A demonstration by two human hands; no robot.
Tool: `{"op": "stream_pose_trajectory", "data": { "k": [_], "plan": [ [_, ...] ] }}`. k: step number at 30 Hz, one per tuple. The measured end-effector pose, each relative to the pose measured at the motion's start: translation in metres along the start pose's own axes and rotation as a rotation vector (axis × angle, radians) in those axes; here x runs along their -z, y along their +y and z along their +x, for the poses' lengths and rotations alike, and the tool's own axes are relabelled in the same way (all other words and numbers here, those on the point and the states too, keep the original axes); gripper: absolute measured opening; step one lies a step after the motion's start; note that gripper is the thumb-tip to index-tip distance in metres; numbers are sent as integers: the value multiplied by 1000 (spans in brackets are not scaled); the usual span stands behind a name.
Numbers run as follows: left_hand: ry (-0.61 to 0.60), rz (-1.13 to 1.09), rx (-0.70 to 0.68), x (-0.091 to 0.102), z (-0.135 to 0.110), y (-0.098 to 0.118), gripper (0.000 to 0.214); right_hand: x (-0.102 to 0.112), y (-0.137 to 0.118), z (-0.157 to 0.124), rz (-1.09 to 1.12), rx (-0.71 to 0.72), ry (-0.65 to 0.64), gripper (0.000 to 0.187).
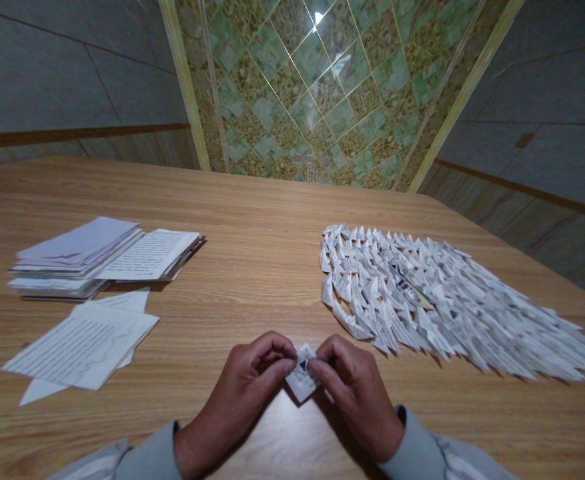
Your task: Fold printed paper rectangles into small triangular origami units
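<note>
A small folded piece of printed paper [302, 379] is pinched between both hands just above the wooden table [252, 267], near its front edge. My left hand [245, 393] grips its left side with thumb and fingers closed. My right hand [355, 393] grips its right side the same way. The paper is partly hidden by my fingertips.
Rows of several folded paper pieces [437, 300] cover the table to the right. A stack of printed sheets [102, 257] lies at the left, with loose cut sheets [85, 343] in front of it. Tiled walls rise behind the table.
</note>
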State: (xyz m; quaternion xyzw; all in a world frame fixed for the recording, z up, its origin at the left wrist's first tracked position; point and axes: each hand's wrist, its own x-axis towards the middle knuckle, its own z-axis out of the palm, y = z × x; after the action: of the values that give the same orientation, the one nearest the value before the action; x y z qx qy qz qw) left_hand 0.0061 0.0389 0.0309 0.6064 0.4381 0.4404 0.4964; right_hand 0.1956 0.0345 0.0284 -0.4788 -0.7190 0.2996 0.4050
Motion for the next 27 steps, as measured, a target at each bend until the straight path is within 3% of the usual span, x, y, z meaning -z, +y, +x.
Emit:
{"op": "stream_pose_trajectory", "data": {
  "k": [5, 9, 12, 18, 22, 27],
  "plan": [
    [15, 28, -44, 1, -1, -1, 10, 2, -2, 2, 96, -81, -31, 8],
    [70, 2, -55, 2, -1, -2, 8, 5, -2, 5, 49, -49, -114, 12],
    [61, -6, -74, 2, -2, -2, 9, 5, -2, 5, -10, 40, -94, 28],
    [80, -64, -22, 1, -2, -4, 5, 5, 0, 4, -1, 69, -63, 33],
    [-23, -123, 58, 3, 0, -5, 28, 6, 1, 4, -33, 114, -70, 33],
    [-25, -99, 76, 3, 3, -4, 5, 5, 1, 4, 42, 39, -97, 34]
  ]
}}
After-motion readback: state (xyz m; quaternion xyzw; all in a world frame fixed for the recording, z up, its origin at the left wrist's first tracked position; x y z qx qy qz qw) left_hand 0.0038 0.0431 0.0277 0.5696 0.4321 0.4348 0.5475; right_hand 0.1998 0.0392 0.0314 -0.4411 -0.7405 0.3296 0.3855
